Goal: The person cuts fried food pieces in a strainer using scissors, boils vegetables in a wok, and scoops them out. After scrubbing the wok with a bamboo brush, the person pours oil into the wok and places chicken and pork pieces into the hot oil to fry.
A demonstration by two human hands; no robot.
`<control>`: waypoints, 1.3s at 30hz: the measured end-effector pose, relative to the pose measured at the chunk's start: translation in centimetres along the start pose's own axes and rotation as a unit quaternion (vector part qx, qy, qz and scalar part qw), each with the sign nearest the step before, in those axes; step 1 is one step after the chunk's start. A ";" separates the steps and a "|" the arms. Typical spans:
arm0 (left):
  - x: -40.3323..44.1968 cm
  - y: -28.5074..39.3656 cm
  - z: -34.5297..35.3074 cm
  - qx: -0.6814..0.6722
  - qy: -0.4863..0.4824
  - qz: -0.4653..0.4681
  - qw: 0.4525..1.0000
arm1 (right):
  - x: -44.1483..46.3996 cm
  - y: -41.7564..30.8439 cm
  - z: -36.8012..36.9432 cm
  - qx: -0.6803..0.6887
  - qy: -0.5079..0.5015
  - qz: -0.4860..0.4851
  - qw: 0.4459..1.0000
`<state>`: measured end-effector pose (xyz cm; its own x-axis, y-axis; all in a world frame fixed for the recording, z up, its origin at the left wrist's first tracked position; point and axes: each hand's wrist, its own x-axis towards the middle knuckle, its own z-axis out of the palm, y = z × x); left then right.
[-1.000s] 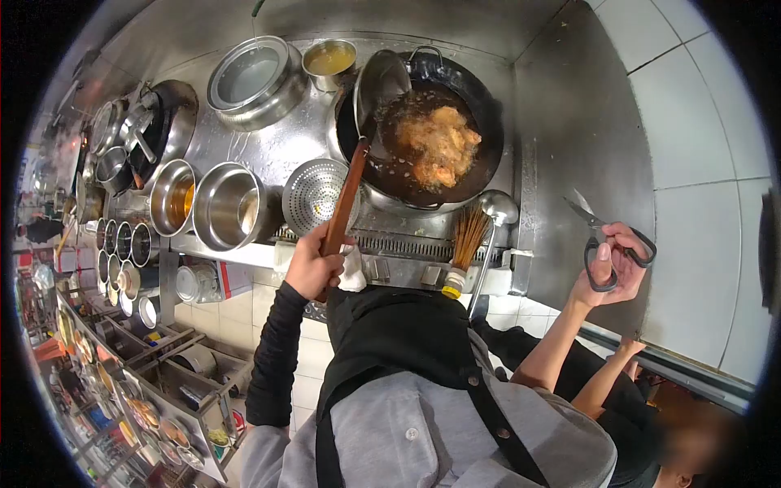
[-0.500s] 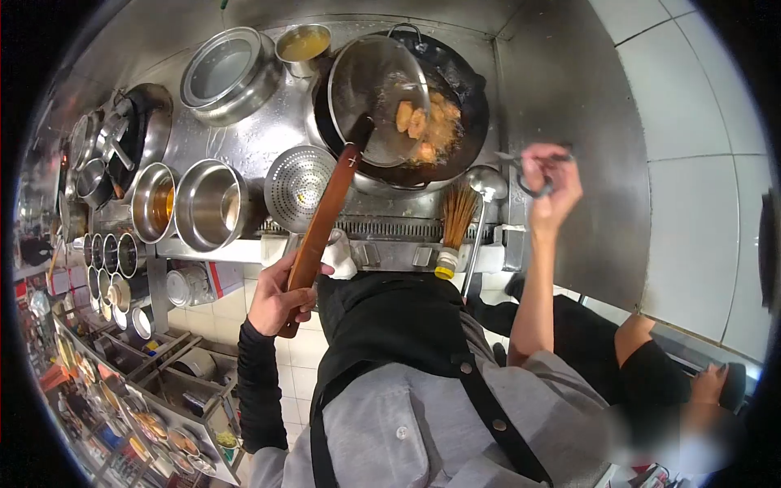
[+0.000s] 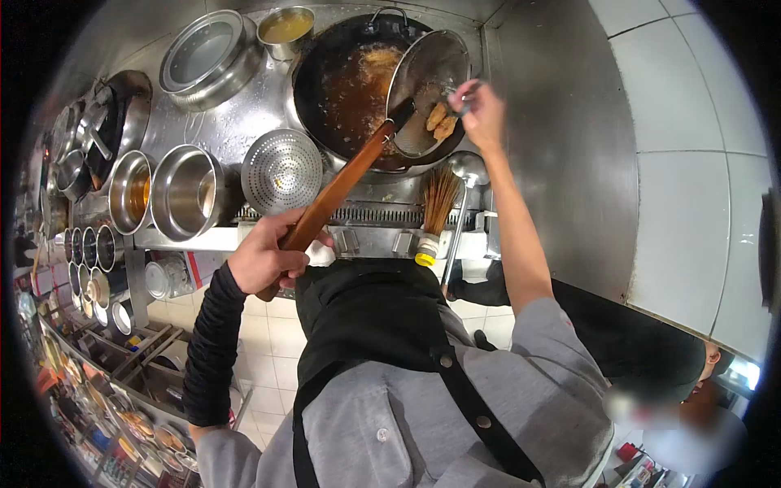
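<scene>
My left hand is wrapped round the wooden handle of a round strainer, which is over the right part of a black wok of dark, bubbling oil. Browned fried pieces lie in the strainer's lower right. Another piece floats in the oil near the back. At the strainer's right edge, my right hand holds the scissors close to those pieces; the blades are blurred and partly hidden.
Left of the wok sit a perforated bowl, steel pots, a lidded pot and a cup of yellow liquid. In front are a bamboo brush and ladle. Another person is at right.
The strainer has moved rightward across the wok and now holds fried pieces. My right hand has brought the scissors from the right side to the strainer. The view has shifted.
</scene>
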<state>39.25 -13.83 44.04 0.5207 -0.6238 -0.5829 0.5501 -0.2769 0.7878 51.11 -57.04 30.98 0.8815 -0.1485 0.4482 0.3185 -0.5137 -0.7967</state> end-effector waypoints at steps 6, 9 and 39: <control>-0.1 0.4 0.1 -0.038 0.016 0.014 0.999 | -0.1 -0.8 -0.4 0.024 0.083 -0.033 0.996; -0.2 0.8 -0.1 -0.019 0.001 0.011 1.000 | -0.8 4.3 0.2 -0.070 -0.009 0.036 0.997; -0.5 1.4 1.7 0.086 0.021 0.038 0.995 | 0.3 1.0 -0.7 0.065 0.105 -0.034 0.992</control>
<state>38.68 -15.17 45.80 0.5848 -0.6183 -0.5251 0.3893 -0.3540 0.8504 51.42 -58.15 30.61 0.7692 -0.2970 0.5659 0.4281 -0.4179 -0.8013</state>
